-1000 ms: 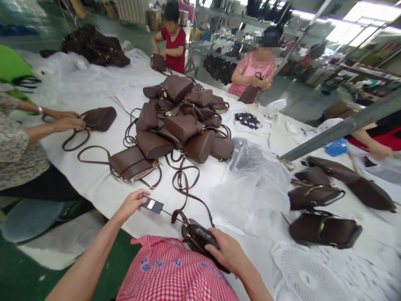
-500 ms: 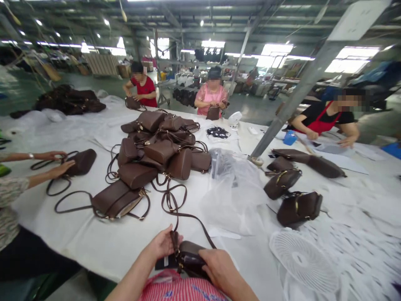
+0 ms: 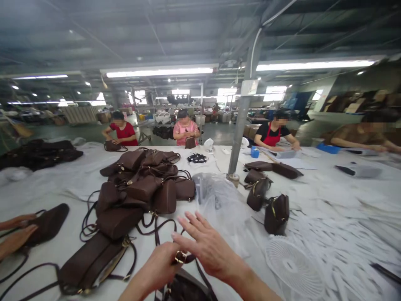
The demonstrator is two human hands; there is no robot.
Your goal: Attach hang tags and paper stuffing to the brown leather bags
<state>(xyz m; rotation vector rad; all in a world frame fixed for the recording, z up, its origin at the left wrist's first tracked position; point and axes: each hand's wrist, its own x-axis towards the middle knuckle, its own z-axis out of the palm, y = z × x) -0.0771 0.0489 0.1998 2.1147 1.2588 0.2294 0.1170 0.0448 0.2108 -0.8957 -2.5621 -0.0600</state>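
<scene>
At the bottom centre, a dark brown bag lies close to my body, partly hidden under my hands. My left hand is closed round the bag's strap, beside a gold-coloured buckle. My right hand is just above and right of the buckle, its fingers stretched out and apart. A thin strap runs from the bag up toward the pile of brown bags on the white table.
A co-worker's hands hold a brown bag at the left edge. Clear plastic lies ahead. A metal post rises from the table. More bags and a white fan grille are on the right. Several people work across the table.
The view has tilted up and turned right. My right hand has let go of the bag's side and risen with spread fingers. My left hand has closed round the strap.
</scene>
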